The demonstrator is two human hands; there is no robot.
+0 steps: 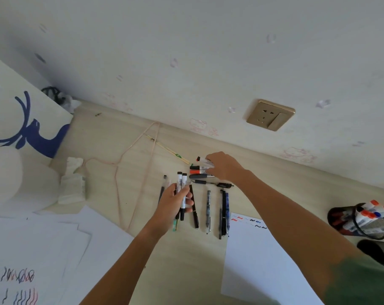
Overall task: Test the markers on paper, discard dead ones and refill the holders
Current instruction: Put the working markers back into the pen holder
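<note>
At nine o'clock sits a deer-print paper bag [21, 119], with scribbled test sheets [21, 260] at seven o'clock. Near centre, your left hand [175, 199] curls around a bundle of black-capped markers [182, 188], tips pointing to twelve o'clock. Just right of it, loose pens [208, 210] lie in a row on the desk [186, 260]. At one o'clock your right hand [221, 166] closes its fingers over a red-capped marker [203, 160] atop a small pile; how firmly, you cannot tell. A white test paper [252, 256] lies at five o'clock, and the mesh holder [362, 225] at three o'clock is on its side with markers inside. Your left bundle could slip and mix with the untested row if you loosen that grip while reaching.
</note>
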